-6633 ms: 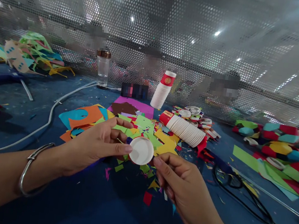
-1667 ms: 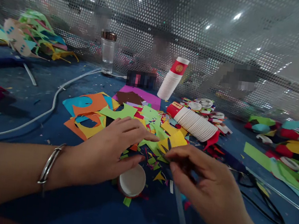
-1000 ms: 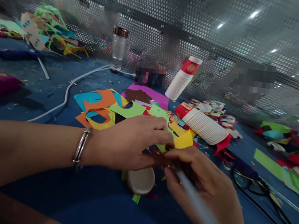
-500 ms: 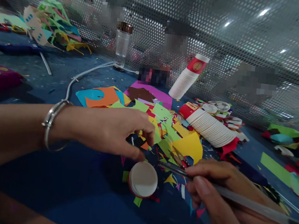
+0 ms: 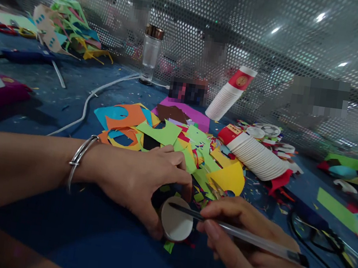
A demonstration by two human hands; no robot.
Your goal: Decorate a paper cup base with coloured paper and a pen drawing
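Note:
A white, round-topped paper cup (image 5: 176, 221) stands on the blue table, apparently bottom end up. My left hand (image 5: 139, 181), with a silver bangle at the wrist, curls around it, thumb at its left edge and fingertips at its far edge. Between the thumb and fingers of my right hand (image 5: 250, 244) is a pen (image 5: 248, 235) with a clear barrel and a black end. Its dark tip lies over the cup's white surface; whether it touches is hard to tell. Colored paper scraps (image 5: 192, 153) spread just beyond both hands.
A stack of paper cups (image 5: 255, 155) lies on its side, and another stack (image 5: 228, 94) leans behind it. Glasses (image 5: 315, 235) rest at right. Farther back are a clear bottle (image 5: 150, 55), a white cable (image 5: 87, 100) and a blue glue gun (image 5: 27, 57). Perforated metal panel (image 5: 270, 40) closes the back.
My left hand has come down and right, closing around the paper cup. My right hand has moved left, bringing the pen tip over the cup's top. The view has shifted slightly.

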